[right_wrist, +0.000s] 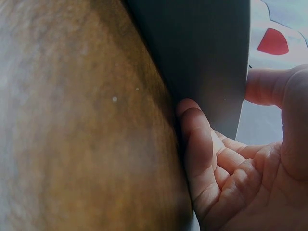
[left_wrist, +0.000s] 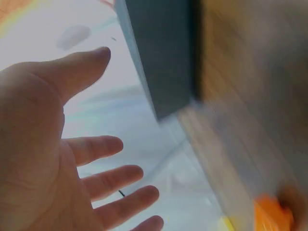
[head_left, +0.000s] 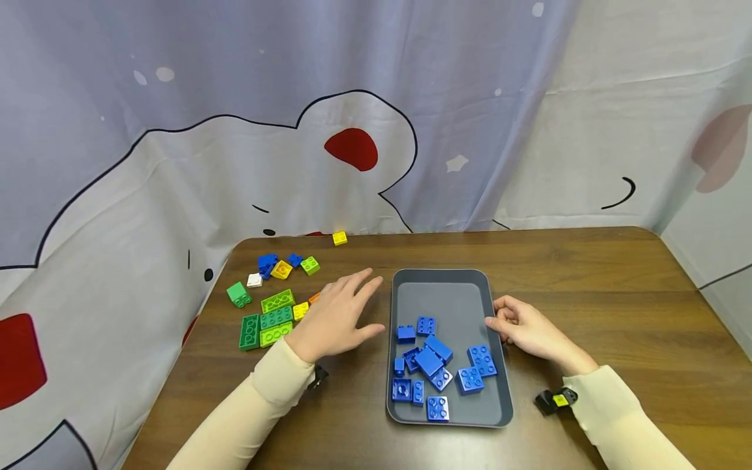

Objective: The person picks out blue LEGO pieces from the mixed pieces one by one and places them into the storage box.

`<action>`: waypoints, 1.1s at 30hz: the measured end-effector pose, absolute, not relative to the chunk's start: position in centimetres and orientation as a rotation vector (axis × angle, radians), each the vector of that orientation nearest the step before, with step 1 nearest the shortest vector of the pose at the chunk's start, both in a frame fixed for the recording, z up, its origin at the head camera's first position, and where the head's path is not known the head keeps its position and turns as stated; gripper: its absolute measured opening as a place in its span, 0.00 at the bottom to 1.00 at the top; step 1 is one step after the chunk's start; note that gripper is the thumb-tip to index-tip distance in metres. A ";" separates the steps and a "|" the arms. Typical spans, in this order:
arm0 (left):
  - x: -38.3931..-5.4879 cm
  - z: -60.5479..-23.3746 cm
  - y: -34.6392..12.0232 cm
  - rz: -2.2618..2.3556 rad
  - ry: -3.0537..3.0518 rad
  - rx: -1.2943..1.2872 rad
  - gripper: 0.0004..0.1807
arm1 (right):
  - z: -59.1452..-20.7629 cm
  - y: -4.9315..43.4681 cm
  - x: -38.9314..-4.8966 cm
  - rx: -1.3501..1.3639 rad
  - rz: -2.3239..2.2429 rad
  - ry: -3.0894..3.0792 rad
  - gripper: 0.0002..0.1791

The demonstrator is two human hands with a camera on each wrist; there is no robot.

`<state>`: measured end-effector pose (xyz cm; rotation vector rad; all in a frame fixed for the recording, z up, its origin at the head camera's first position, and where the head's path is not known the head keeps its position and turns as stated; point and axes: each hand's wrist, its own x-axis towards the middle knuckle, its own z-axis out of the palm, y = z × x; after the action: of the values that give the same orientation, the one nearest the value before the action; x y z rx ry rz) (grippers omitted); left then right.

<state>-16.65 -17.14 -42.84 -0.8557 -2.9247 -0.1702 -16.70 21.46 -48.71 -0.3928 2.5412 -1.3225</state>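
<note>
A grey tray (head_left: 443, 297) stands on the table with several blue building bricks (head_left: 429, 361) in its nearer half. My right hand (head_left: 531, 329) grips the tray's right edge, thumb at the rim and fingers curled against the outer wall. That wall (right_wrist: 207, 57) fills the top middle of the right wrist view. To the left of the tray, my left hand (head_left: 337, 318) hovers with fingers spread and holds nothing. The left wrist view shows its palm (left_wrist: 33, 144) facing the tray's outer side (left_wrist: 161, 57), apart from it. An orange brick (head_left: 314, 298) is partly hidden behind this hand.
Left of my left hand lie loose green bricks (head_left: 276, 318), yellow ones (head_left: 281, 269), a few blue pieces (head_left: 267, 264) and a white one (head_left: 254, 280). One yellow brick (head_left: 339, 238) sits at the table's back edge. Behind the table hangs a printed curtain (head_left: 446, 117).
</note>
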 end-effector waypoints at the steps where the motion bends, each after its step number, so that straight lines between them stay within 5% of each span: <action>1: -17.2 -42.8 -17.7 -0.162 -2.930 -0.832 0.46 | -48.7 21.5 -16.7 -0.393 -1.325 2.540 0.23; 16: -24.3 -43.8 -26.8 -0.014 -3.163 -0.430 0.44 | -48.7 21.5 -16.7 -0.392 -1.321 2.545 0.24; 33: -27.6 -44.2 -29.9 0.131 -3.237 -0.370 0.31 | -48.7 21.4 -16.7 -0.394 -1.313 2.545 0.24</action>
<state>-27.62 -29.89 -44.16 -0.3700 -3.2365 0.1308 -16.70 21.43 -48.72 -0.3941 2.5445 -1.3127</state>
